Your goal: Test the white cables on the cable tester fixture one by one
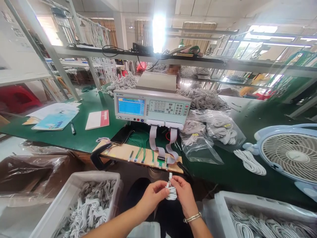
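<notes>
Both of my hands meet low in the middle of the head view, just in front of the bench edge. Between them is a coiled white cable (171, 194) with a white connector (170, 176) sticking up at its top. My left hand (155, 195) pinches the coil from the left, thumb on top. My right hand (182, 190) has its fingers closed around the cable close to the connector. Beyond them lies a wooden board (123, 152) with small connectors, joined by grey ribbon cables (153, 140) to a tester with a blue screen (131, 106).
A bin (71, 180) of coiled cables stands at left, another bin (223, 201) at right. A fan (294, 155), a cable bundle (250, 162) and bagged cables (220, 129) occupy the bench's right side. Papers (55, 117) and a pen (72, 128) lie left. A shelf (119, 54) crosses above.
</notes>
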`<state>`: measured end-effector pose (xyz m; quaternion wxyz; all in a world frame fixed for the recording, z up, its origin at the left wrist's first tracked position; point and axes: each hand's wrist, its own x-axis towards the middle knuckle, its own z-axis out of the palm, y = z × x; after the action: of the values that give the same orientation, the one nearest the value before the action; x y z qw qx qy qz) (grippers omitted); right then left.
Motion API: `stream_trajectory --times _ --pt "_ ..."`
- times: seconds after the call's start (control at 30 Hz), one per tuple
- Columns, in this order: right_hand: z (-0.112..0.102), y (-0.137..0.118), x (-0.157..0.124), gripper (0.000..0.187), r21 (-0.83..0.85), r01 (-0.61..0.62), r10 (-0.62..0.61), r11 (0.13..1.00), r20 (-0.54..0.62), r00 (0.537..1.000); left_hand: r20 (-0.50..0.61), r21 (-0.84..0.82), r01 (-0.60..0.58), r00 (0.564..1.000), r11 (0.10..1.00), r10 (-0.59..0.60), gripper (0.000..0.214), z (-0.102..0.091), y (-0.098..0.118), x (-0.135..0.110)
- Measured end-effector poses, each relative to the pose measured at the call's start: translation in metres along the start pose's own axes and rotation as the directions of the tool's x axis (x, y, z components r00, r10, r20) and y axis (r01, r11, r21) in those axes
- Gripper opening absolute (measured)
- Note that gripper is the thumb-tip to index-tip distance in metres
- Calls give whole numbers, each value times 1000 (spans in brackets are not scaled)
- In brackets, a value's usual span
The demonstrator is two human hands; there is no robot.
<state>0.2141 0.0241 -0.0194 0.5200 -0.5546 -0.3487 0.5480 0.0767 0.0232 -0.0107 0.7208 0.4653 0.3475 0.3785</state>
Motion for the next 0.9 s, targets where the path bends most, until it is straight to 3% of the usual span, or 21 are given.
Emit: stream_trajectory --times 0.1,0.2,0.33,0.43,0.5,0.63,0.9 --pt "1 -1 10 22 -8 -32 33 999 18 999 5 -61 113 994 992 -113 28 -6 7 8" --pt "4 0 16 25 -14 -60 60 998 22 998 10 -242 216 975 946 -221 26 -16 10 14" --pt "12 1 17 25 9 -113 113 994 13 993 99 -470 354 931 809 -351 27 -30 14 22" --pt "17 2 15 26 91 -133 135 987 -18 991 147 -524 460 878 717 -456 29 -37 15 26" --pt "18 2 14 27 90 -111 115 990 -33 993 80 -474 433 889 767 -451 27 -39 13 27" --pt "11 0 12 30 -37 -84 84 996 9 996 -105 -258 270 946 928 -305 27 -38 8 28" --pt "-3 5 8 30 -106 5 5 994 90 996 -216 -332 211 932 919 -292 27 -23 -1 37"
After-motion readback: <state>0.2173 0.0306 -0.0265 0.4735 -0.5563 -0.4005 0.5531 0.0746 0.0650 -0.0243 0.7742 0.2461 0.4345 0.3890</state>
